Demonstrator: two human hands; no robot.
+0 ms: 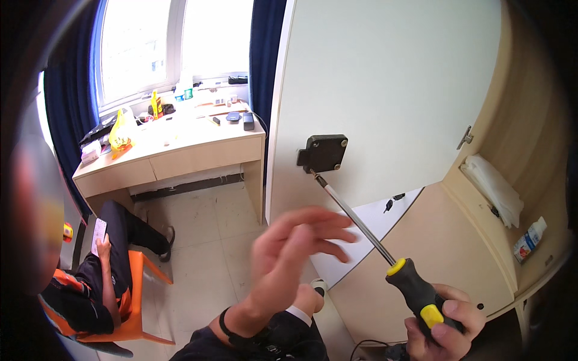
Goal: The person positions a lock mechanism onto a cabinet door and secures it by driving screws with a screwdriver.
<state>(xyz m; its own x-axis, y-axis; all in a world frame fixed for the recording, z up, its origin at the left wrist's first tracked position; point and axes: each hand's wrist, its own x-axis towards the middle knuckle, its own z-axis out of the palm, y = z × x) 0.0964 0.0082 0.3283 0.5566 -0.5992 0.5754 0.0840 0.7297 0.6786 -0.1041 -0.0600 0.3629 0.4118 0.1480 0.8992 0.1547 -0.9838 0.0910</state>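
My right hand [448, 328] is closed round the black and yellow handle of a screwdriver [415, 286]. Its long metal shaft slants up and left, and the tip meets a small screw [313, 172] at the lower left corner of a black cabinet lock [325, 154]. The lock lies against the inner face of a pale cabinet door [385, 84], with screw heads at its other corners. Left of the shaft, my left hand [289, 249] hangs with its fingers stretched out, slightly blurred and holding nothing.
Small black keys [394, 203] lie inside the cabinet on a white surface. To the right are a white plastic bag [494, 189] and a white bottle [530, 240] on a shelf. A cluttered desk [208, 147] stands by the window. A seated person on an orange chair [139, 295] holds a phone.
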